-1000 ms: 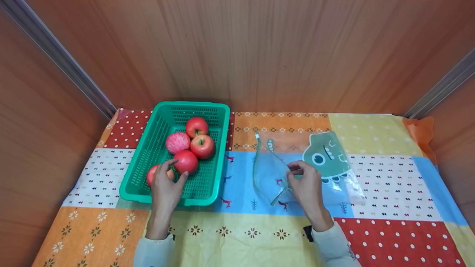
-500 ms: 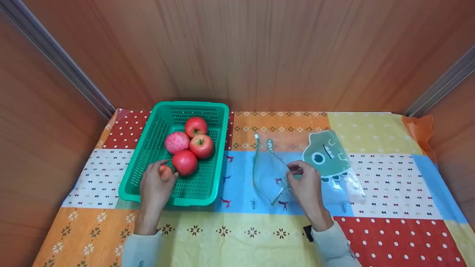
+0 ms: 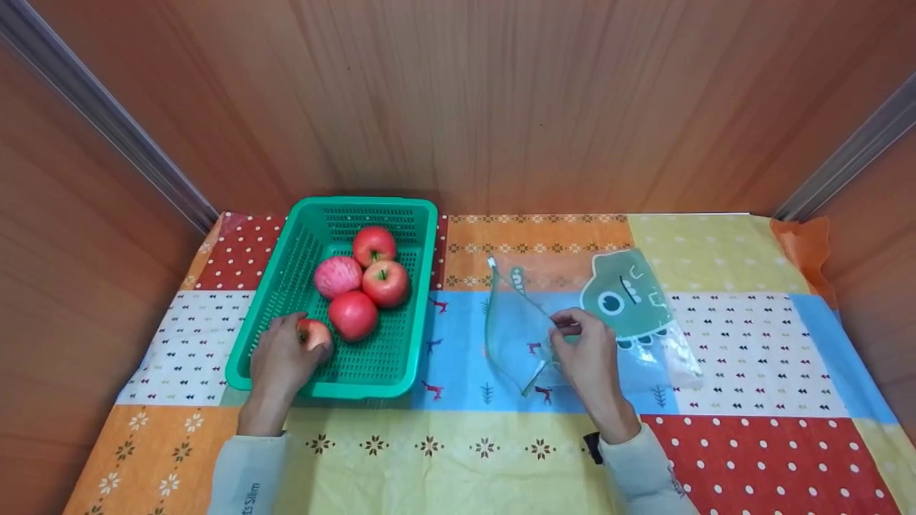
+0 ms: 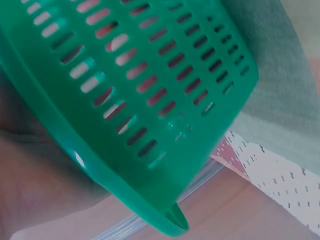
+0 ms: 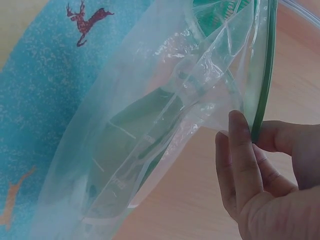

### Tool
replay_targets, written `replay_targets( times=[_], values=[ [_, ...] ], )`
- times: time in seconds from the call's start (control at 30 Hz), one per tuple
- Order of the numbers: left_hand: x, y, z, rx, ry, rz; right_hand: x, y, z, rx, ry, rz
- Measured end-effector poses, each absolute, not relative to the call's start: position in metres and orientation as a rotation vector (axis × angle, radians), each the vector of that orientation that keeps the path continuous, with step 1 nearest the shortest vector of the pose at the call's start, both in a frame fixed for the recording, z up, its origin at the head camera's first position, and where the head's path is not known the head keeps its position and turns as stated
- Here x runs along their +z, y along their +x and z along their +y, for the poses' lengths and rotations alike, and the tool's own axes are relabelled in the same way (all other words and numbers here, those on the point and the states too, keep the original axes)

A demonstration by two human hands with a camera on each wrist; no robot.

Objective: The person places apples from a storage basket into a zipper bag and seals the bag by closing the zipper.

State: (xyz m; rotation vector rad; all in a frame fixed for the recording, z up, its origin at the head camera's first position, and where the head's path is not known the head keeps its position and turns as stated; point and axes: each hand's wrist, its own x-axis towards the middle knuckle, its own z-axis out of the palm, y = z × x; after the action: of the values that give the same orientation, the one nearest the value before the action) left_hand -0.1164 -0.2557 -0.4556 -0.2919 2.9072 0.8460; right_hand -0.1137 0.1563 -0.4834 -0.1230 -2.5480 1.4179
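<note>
In the head view my left hand (image 3: 283,356) reaches over the near left corner of a green plastic basket (image 3: 426,300). Its fingers and thumb curl round a red apple (image 3: 315,335). The basket wall (image 4: 175,150) fills most of the left wrist view and hides the fingers. Several more apples (image 3: 353,315) sit grouped in the basket, one of them streaked pink (image 3: 338,277). My right hand (image 3: 590,350) pinches the green-edged mouth of a clear zip bag (image 3: 515,350) between thumb and fingers. The right wrist view shows that green edge (image 5: 265,75) caught at the fingertips, with the mouth parted.
A green dinosaur print (image 3: 622,300) marks the bag, which lies to the right of the basket. Beneath everything spreads a patchwork tablecloth (image 3: 401,472). Wood-grain panels (image 3: 458,107) stand behind and at both sides. An orange flap (image 3: 812,257) sticks up at the far right corner.
My left hand has moved left and slightly down, its fingers closing round the nearest apple. My right hand keeps its pinch on the bag's edge in the same place.
</note>
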Motion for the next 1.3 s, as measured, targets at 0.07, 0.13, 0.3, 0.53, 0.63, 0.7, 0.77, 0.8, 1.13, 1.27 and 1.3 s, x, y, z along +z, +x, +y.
replay_targets(
  times=[0.07,0.13,0.3,0.53,0.63,0.7,0.77,0.8,1.13,1.27,1.3],
  values=[
    [-0.456,-0.118,-0.26,0.808,-0.261,2.901,-0.483,-0.114,0.156,1.418,-0.132,-2.555],
    [-0.457,-0.119,-0.264,0.771,-0.239,2.889,-0.483,-0.114,0.156,1.417,-0.134,-2.558],
    [-0.457,-0.122,-0.27,0.673,-0.213,2.858,-0.484,-0.113,0.156,1.402,-0.125,-2.552],
    [-0.454,-0.124,-0.272,0.552,-0.188,2.849,-0.484,-0.114,0.158,1.398,-0.144,-2.559],
    [-0.453,-0.126,-0.272,0.519,-0.157,2.843,-0.485,-0.114,0.158,1.401,-0.149,-2.568],
    [-0.453,-0.127,-0.272,0.496,-0.142,2.844,-0.485,-0.114,0.158,1.402,-0.148,-2.571],
    [-0.452,-0.128,-0.272,0.471,-0.13,2.845,-0.485,-0.114,0.159,1.405,-0.145,-2.571],
    [-0.452,-0.129,-0.272,0.459,-0.125,2.846,-0.485,-0.114,0.159,1.405,-0.142,-2.57],
    [-0.453,-0.134,-0.27,0.369,-0.097,2.846,-0.485,-0.113,0.159,1.4,-0.134,-2.558],
    [-0.455,-0.135,-0.269,0.342,-0.092,2.857,-0.486,-0.113,0.159,1.403,-0.134,-2.562],
    [-0.455,-0.135,-0.268,0.336,-0.089,2.865,-0.486,-0.113,0.159,1.403,-0.131,-2.563]
  ],
)
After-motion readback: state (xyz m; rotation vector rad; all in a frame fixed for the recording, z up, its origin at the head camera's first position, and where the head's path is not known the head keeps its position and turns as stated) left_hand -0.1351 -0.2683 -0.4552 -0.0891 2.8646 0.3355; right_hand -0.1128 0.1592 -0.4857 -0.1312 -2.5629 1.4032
